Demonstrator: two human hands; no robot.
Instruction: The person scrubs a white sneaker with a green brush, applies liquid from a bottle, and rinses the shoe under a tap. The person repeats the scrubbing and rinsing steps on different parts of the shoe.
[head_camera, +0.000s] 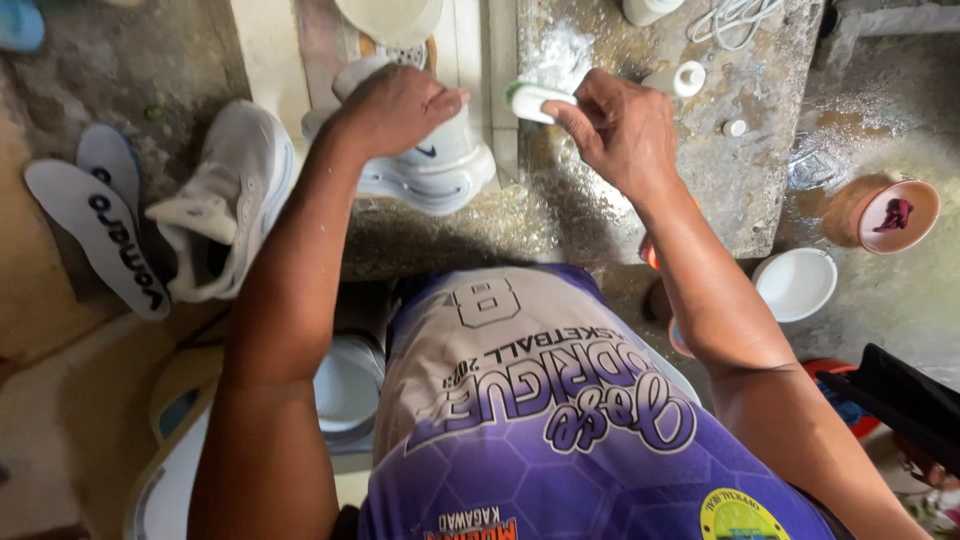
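My left hand (393, 108) grips a white sneaker (440, 165) that stands on a wet concrete slab (700, 190), my fingers curled over its top. My right hand (622, 130) holds a white scrub brush (530, 100) just right of the shoe, over a patch of white foam (562, 55) on the slab. The brush is apart from the shoe. My purple and grey jersey fills the lower middle of the view.
A second white sneaker (232, 195) lies at the left beside two pale insoles (100, 230). A small white bottle (678, 78), a cap (735, 127) and white laces (735, 18) rest on the slab. A white bowl (795, 285) and a brown dish (898, 215) sit on the ground at right.
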